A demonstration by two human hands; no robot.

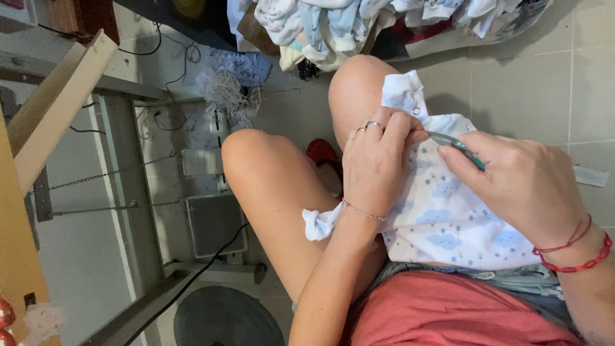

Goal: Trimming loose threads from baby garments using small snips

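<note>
The left hand [375,168] presses down on a small white garment [442,218] printed with pale blue clouds and tiny stars, which lies draped over the person's lap and right knee. Its grip is closed: thumb and fingertips pinch a fold of the cloth near the upper edge, just beside a small metal snap ring [416,111] on the garment's tab. Two rings sit on the fingers and a thin bracelet [364,212] circles the wrist.

The right hand [522,186] comes in from the other side, its grip shut around a small pair of thread snips [456,145] with a green handle and a metal tip. The tip points toward the left hand's pinch and touches, or nearly touches, the cloth there; which of the two cannot be told. Red cord bracelets [573,253] wrap the right wrist.

Below the left wrist a knotted end of the garment [318,224] hangs off the thigh. Toward the person's body from both grips lie denim shorts [512,279] and a red top [448,314].

Beyond the hands, past the knees, a heap of similar baby clothes [333,25] lies on the tiled floor [532,83]. Well away from the left grip, on the far side of the bare legs, stand the metal frame [128,192] and grey treadle [214,224] of a sewing counter, with a dark round wheel [224,317] and a black cable [192,282] near them. A red shoe [322,154] shows between the knees.
</note>
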